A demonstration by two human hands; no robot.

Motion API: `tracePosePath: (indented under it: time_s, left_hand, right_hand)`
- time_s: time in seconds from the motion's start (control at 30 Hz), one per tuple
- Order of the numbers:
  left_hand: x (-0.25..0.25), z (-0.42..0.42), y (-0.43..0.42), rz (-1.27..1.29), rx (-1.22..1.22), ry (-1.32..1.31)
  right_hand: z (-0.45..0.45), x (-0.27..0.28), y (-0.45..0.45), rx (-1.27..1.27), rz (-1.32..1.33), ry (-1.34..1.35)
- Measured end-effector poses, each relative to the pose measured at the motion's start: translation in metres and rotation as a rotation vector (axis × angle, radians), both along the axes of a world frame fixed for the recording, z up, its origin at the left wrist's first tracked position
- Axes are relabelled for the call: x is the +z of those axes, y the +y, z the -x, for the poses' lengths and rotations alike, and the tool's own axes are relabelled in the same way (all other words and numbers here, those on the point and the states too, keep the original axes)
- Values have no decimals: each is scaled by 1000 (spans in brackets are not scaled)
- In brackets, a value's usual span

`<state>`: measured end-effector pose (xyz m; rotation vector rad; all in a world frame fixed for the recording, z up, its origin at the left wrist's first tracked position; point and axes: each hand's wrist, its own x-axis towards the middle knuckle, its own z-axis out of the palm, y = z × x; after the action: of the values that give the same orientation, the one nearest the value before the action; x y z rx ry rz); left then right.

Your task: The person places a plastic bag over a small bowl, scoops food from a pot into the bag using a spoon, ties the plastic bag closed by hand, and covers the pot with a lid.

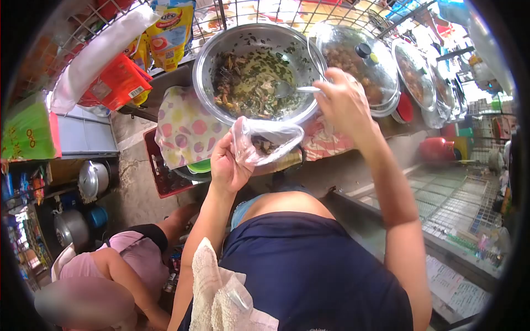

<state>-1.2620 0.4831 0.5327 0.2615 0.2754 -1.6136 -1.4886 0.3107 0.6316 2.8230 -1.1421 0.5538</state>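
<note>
A large metal pot (204,83) holds greenish broth with chopped leaves and darker pieces. Its near rim is next to a clear plastic bag (247,144), which my left hand (233,165) holds by its side, mouth open, with some food inside. My right hand (345,99) grips a metal spoon (305,89) by its handle over the pot's right side, and the bowl of the spoon rests in the broth. A glass-lidded pot (359,55) stands just behind my right hand.
More lidded pots (414,71) line the counter at the right. A fruit-patterned cloth (185,127) hangs over the front edge, above a red crate (165,179). Another person (132,254) crouches at the lower left. Wire grating runs behind the pots.
</note>
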Motion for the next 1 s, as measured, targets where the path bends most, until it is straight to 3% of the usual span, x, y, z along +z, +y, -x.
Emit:
tracePosePath:
  time_s: [0.1, 0.13, 0.23, 0.27, 0.3, 0.4, 0.5, 0.6, 0.7, 0.8, 0.9, 1.0]
  left_hand:
    - [-11, -6, 0, 204, -65, 44]
    - [-12, -6, -2, 285, -66, 68]
    - [-7, -7, 1, 154, -55, 6]
    - [-15, -8, 1, 281, -70, 42]
    - [-16, -9, 1, 248, -66, 22]
    - [-4, -8, 1, 127, -51, -1]
    - [-14, -11, 1, 342, -98, 73]
    - [-15, -9, 0, 322, -83, 87]
    - [-20, -9, 0, 295, -71, 78]
    - [-15, -9, 3, 281, -80, 67]
    - [-13, -7, 1, 258, -74, -6]
    - [-8, -7, 1, 207, -70, -3]
  right_hand:
    - [-16, -17, -29, -164, -219, 420]
    - [-20, -19, -34, -191, -243, 453]
    - [-30, -19, -39, -207, -274, 561]
    - [-32, -13, -39, -181, -255, 600]
    - [-33, -9, -39, -155, -234, 638]
    - [-34, 0, -47, -168, -112, 614]
    - [-43, 9, -57, -204, -70, 520]
    - [-70, 3, -71, -240, -113, 487]
    - [-82, -55, -95, -149, -57, 369]
    - [-79, -84, -91, -295, -287, 208]
    - [-79, -62, -76, -227, -292, 501]
    - [-79, -88, -83, -246, -391, 393]
